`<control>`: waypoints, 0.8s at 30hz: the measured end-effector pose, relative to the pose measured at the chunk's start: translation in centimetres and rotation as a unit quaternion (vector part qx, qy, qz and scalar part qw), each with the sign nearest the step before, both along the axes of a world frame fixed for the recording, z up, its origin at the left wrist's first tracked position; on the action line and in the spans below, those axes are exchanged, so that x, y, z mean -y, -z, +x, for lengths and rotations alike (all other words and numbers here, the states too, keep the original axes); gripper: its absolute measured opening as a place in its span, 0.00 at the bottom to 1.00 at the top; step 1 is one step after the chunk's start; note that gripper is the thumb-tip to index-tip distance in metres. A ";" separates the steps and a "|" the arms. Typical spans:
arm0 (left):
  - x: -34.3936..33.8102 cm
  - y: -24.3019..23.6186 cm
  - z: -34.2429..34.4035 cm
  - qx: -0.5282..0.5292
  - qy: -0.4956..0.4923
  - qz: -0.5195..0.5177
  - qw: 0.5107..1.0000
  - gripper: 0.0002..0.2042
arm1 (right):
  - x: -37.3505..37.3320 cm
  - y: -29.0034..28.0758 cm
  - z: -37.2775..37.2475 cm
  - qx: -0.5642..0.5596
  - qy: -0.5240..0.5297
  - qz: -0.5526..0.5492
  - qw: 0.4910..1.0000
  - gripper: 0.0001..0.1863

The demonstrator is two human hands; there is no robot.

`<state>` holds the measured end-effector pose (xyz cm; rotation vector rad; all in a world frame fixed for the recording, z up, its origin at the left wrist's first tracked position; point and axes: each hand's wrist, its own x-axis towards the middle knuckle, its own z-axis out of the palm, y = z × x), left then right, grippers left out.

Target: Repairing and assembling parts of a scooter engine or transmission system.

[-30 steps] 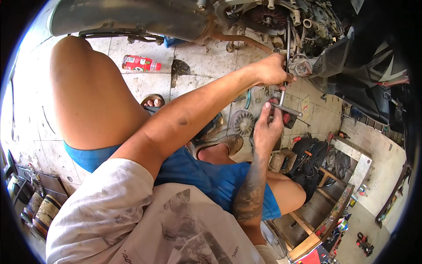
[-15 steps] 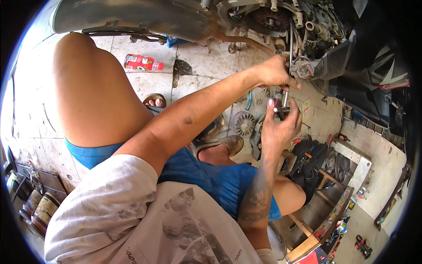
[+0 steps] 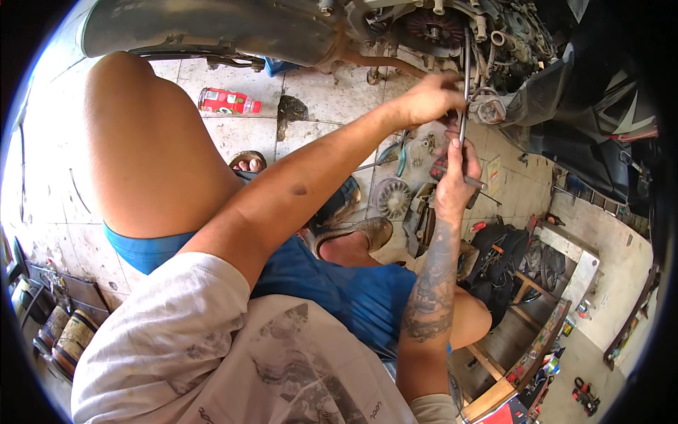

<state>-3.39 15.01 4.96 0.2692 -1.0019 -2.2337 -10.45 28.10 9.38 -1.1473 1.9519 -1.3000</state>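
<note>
T-wrench (image 3: 467, 67) up at the engine (image 3: 519, 60), shaft running almost straight up the view, just right of the dark rotor (image 3: 432, 30), far tip lost among the parts! The right hand (image 3: 458, 177) has the handle end, fingers wrapped round it, thumb along the shaft, a stub of crossbar poking out beside the palm. The danger, as I read it: a tilted pull could slip the tip off its seat, hidden here, and knuckles would likely meet metal. The left hand (image 3: 429, 100) is right beside the shaft, fingers half curled and blurred; whether they touch it, I can't tell. If they're loose, the shaft may wobble unguided. The left arm (image 3: 304, 191) reaches across, elbow bent, back of the hand upward; the right forearm (image 3: 434, 283) rises steeply, wrist nearly straight.
</note>
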 end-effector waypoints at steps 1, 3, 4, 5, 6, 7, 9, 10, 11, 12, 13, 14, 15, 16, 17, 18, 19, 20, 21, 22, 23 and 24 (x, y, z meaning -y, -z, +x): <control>-0.3 -0.2 0.0 0.030 -0.231 -0.011 0.972 0.16 | 0.0 0.0 -0.4 0.030 -0.033 0.019 0.999 0.12; -0.3 -1.2 0.7 0.117 -0.574 -0.090 0.805 0.10 | -0.4 1.1 -1.6 0.044 -0.044 0.015 0.998 0.12; -1.0 -1.5 1.2 0.113 -0.565 -0.159 0.802 0.09 | -0.5 1.7 -2.1 0.060 -0.055 0.011 0.997 0.12; -2.4 -4.1 2.1 0.106 -0.549 -0.227 0.797 0.08 | -0.8 1.9 -3.1 0.053 -0.096 0.005 0.994 0.13; -3.1 -6.0 2.1 0.045 -0.539 -0.321 0.778 0.08 | -1.0 2.6 -3.8 -0.037 -0.090 -0.043 0.994 0.11; -3.9 -7.8 1.1 -0.069 -0.552 -0.371 0.744 0.09 | -1.5 2.7 -4.9 -0.043 -0.091 -0.044 0.994 0.11; -6.6 -9.7 1.6 -0.088 -0.488 -0.461 0.736 0.08 | -1.3 3.0 -4.9 0.015 -0.102 -0.025 0.994 0.11; -7.5 -10.1 1.7 -0.079 -0.456 -0.469 0.752 0.10 | -0.8 3.2 -4.1 0.048 -0.115 -0.017 0.992 0.11; -7.8 -10.2 1.1 -0.023 -0.400 -0.522 0.753 0.10 | -0.8 3.2 -4.4 0.074 -0.117 -0.006 0.990 0.11; -7.9 -10.2 0.6 0.033 -0.341 -0.570 0.747 0.11 | -0.9 3.1 -4.5 0.099 -0.117 0.005 0.988 0.12; -7.8 -10.2 0.1 0.032 -0.340 -0.572 0.746 0.11 | -0.9 3.1 -4.6 0.124 -0.118 0.017 0.985 0.12; -7.9 -10.2 -0.3 0.043 -0.325 -0.573 0.751 0.12 | -1.0 3.1 -4.7 0.148 -0.119 0.031 0.981 0.12; -7.9 -10.3 -0.7 0.053 -0.310 -0.573 0.757 0.12 | -1.1 3.1 -4.8 0.172 -0.118 0.046 0.977 0.13; -8.0 -10.5 -1.2 0.052 -0.309 -0.572 0.758 0.12 | -1.1 3.0 -5.0 0.196 -0.117 0.060 0.972 0.13; -7.8 -10.4 -1.3 0.069 -0.284 -0.585 0.757 0.13 | -1.0 3.2 -4.9 0.225 -0.118 0.071 0.965 0.14; -7.7 -10.4 -1.5 0.086 -0.258 -0.597 0.755 0.13 | -0.9 3.3 -4.8 0.253 -0.118 0.083 0.957 0.15; -7.7 -10.5 -1.9 0.089 -0.254 -0.598 0.755 0.13 | -0.9 3.5 -4.8 0.281 -0.117 0.094 0.948 0.15; -7.7 -11.4 -2.6 0.095 -0.218 -0.611 0.755 0.12 | -1.0 2.7 -5.2 0.297 -0.111 0.104 0.943 0.16; -7.7 -11.5 -3.1 0.118 -0.178 -0.623 0.752 0.12 | -0.6 2.5 -4.0 0.303 -0.112 0.105 0.940 0.16; -7.5 -11.5 -3.6 0.124 -0.175 -0.623 0.752 0.12 | -0.1 2.5 -2.5 0.356 -0.132 0.051 0.924 0.18; -7.5 -11.8 -4.2 0.137 -0.126 -0.633 0.751 0.11 | 0.0 2.1 -1.7 0.403 -0.145 -0.003 0.904 0.19; -7.4 -11.9 -4.6 0.149 -0.076 -0.642 0.749 0.11 | 0.0 2.1 -1.7 0.406 -0.142 -0.001 0.903 0.19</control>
